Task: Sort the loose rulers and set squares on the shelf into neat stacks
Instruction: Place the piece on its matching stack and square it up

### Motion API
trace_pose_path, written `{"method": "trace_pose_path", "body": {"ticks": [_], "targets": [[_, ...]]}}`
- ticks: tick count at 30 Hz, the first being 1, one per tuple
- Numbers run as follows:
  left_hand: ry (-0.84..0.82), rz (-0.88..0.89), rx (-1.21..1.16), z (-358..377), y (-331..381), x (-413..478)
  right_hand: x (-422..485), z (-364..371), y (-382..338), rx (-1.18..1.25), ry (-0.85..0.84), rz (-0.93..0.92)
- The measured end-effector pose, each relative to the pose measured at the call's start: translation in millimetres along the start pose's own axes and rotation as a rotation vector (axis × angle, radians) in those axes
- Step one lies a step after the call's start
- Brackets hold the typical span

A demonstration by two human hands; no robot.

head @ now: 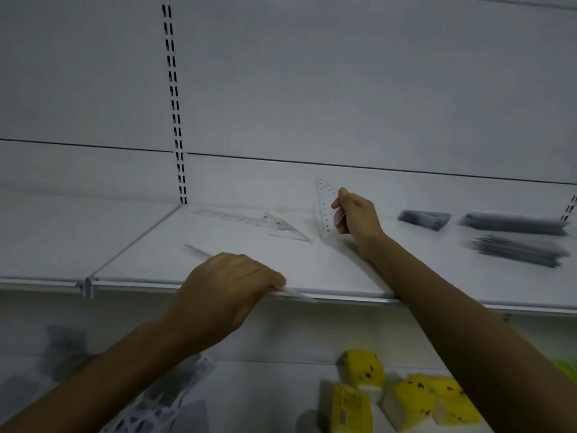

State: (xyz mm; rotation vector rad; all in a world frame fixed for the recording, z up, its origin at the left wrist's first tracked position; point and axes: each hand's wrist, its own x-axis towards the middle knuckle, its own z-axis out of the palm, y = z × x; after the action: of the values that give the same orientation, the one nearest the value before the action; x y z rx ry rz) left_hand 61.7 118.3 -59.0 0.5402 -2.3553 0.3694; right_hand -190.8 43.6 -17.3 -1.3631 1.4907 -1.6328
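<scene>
While both bare arms reach up from below, the white shelf (343,270) spans the view, backed by a pale wall panel with a slotted upright (175,104).

Right arm: it stretches diagonally from the lower right corner across the shelf's front edge, forearm over the board, wrist bent slightly. The right hand (356,218) is closed on a clear set square (324,203), thumb on top and fingers curled behind it. The square stands tilted up off the board, its narrow tip pointing upward and its scale edge facing left.

Left arm: it rises from the lower left corner. The left hand (231,285) is knuckles-up at the shelf's front lip, fingers curled down and pressed together on a thin clear ruler (290,293) that pokes out to the right along the edge. A clear strip (198,251) juts out behind the hand to the left; whether it is the same piece cannot be told.

Flat on the board between the upright and the right hand lie a loose clear ruler (228,215) and a loose set square (285,228), overlapping at one end.

Further right sit three dark grey stacks (512,225), blurred.

On the lower shelf are yellow packs (406,398) and a white mesh item (162,404).
</scene>
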Motion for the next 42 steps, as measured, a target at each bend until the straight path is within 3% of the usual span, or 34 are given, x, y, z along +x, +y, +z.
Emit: {"method": "trace_pose_path", "body": {"ticks": [5, 10, 12, 14, 17, 19, 22, 26, 31, 37, 42], "targets": [[0.168, -0.037, 0.047, -13.0, 9.2, 35.8, -4.9, -3.5, -5.3, 0.215, -0.042, 0.083], [0.126, -0.095, 0.100, -1.9, 12.3, 83.6, -8.5, -25.4, -14.3, 0.474, -0.053, 0.197], [0.145, -0.168, 0.028, 11.5, 16.6, 110.6, -15.3, -43.3, -17.3, 0.467, -0.059, 0.172], [0.143, -0.306, -0.174, 27.3, 24.9, 141.7, -24.4, -67.4, -18.3, 0.357, -0.011, 0.083], [0.121, -0.545, -0.658, 50.7, 45.8, 190.8, -38.5, -110.2, -20.6, 0.109, 0.161, -0.148], [0.140, -0.635, -0.872, 64.1, 59.7, 215.5, -46.1, -131.5, -21.3, -0.191, 0.272, -0.357], [0.129, -0.609, -0.972, 88.3, 86.6, 254.1, -48.3, -169.0, -20.5, -0.639, 0.345, -0.646], [0.150, -0.557, -1.010, 103.3, 106.9, 293.3, -39.5, -208.2, -22.7, -0.706, 0.242, -0.659], [0.113, -0.428, -0.937, 124.8, 105.9, 311.3, -23.8, -244.2, -13.9, -0.809, 0.303, -0.662], [0.154, -0.232, -0.418, 163.5, 69.0, 291.3, 0.7, -261.0, -12.2, -0.768, 0.426, -0.720], [0.087, -0.260, -0.086, 169.1, 32.6, 280.0, 33.9, -254.3, -14.4, -0.869, 0.431, -0.699]]}}
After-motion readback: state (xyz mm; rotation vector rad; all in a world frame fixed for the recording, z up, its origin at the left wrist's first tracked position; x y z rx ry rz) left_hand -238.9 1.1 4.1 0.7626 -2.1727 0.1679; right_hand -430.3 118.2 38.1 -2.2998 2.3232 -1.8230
